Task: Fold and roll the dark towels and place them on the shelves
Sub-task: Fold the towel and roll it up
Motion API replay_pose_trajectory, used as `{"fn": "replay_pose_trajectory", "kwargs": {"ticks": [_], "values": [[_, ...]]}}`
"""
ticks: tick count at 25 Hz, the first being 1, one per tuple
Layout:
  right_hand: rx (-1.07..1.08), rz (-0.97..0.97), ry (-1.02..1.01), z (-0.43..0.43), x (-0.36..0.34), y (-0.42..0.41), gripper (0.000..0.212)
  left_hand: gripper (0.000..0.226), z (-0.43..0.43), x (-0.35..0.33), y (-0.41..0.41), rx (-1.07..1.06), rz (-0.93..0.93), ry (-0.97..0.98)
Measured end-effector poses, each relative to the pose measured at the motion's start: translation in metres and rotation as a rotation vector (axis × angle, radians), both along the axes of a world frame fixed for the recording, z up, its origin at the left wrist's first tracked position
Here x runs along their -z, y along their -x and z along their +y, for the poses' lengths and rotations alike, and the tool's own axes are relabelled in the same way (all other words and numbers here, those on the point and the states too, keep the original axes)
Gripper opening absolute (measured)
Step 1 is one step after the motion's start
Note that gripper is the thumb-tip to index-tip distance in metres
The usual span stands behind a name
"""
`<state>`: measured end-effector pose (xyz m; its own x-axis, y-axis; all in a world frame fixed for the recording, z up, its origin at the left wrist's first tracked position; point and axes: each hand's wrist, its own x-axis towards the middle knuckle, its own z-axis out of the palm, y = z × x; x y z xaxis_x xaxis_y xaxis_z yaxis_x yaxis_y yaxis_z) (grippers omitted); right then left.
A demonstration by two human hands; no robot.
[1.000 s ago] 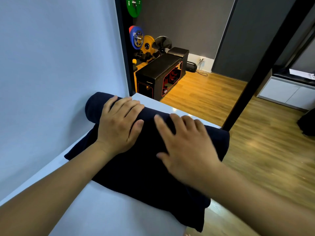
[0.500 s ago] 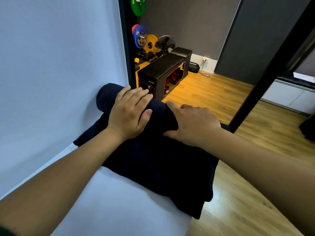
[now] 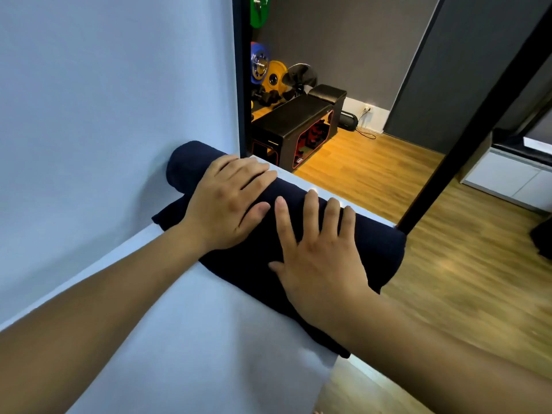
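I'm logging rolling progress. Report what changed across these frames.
The right hand, curled over the dark navy rolled towel half a second ago, now lies flat on it, fingers spread. The left hand stayed pressing the roll's left part; the towel stayed on the white table.

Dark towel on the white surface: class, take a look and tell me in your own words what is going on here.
A person is working on a dark towel on a white surface beside a pale wall. The far part of the towel is wound into a thick roll, and a flat strip lies unrolled on the near side. The left hand presses flat on the roll near the wall, and the right hand presses flat beside it. The rolling looks only partly done.
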<state>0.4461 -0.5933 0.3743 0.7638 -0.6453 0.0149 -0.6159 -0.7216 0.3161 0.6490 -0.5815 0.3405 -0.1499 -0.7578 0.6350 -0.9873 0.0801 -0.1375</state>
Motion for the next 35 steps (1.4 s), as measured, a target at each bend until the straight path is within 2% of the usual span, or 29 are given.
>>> {"fn": "replay_pose_trajectory", "kwargs": {"ticks": [4,8,11,13,14,17,22,24,26,28,30,33,35], "values": [[-0.074,-0.112,-0.190,-0.032,-0.050,0.001,0.077,0.058,0.011,0.011,0.004,-0.010,0.053,0.051],[0.027,-0.164,-0.710,-0.078,-0.059,-0.003,0.090,0.054,0.002,0.000,0.003,-0.001,0.028,0.018],[0.026,-0.200,-0.785,-0.086,-0.044,-0.004,0.084,0.045,-0.016,-0.009,0.001,0.035,0.157,0.041],[0.054,-0.202,-0.768,-0.088,-0.039,-0.004,0.085,0.042,-0.029,-0.007,0.002,0.044,0.299,0.133],[0.078,-0.186,-0.728,-0.088,-0.037,-0.005,0.086,0.043,-0.035,-0.003,0.003,0.039,0.310,0.174],[0.135,-0.177,-0.582,-0.092,-0.028,-0.010,0.085,0.047,-0.054,0.008,-0.001,0.042,0.263,0.205],[0.149,-0.255,-0.605,-0.100,-0.034,-0.011,0.081,0.048,-0.067,0.010,0.000,-0.024,0.242,0.214],[0.143,-0.234,-0.554,-0.094,-0.035,-0.011,0.079,0.049,-0.064,0.009,0.003,-0.037,0.258,0.204],[0.129,-0.208,-0.372,-0.076,-0.025,-0.014,0.079,0.048,-0.055,0.007,-0.001,-0.013,0.283,0.180],[0.150,-0.195,-0.183,-0.053,-0.009,-0.024,0.084,0.046,-0.045,-0.002,-0.009,0.049,0.286,0.093],[0.163,-0.117,-0.061,-0.031,0.003,-0.037,0.079,0.044,-0.042,-0.016,-0.012,0.103,0.282,-0.033],[0.149,-0.068,0.001,-0.007,0.009,-0.041,0.073,0.046,-0.040,-0.021,-0.008,0.087,0.218,-0.035],[0.078,-0.093,-0.106,-0.017,-0.012,-0.027,0.077,0.049,-0.041,-0.017,-0.006,0.064,0.213,-0.031]]}}
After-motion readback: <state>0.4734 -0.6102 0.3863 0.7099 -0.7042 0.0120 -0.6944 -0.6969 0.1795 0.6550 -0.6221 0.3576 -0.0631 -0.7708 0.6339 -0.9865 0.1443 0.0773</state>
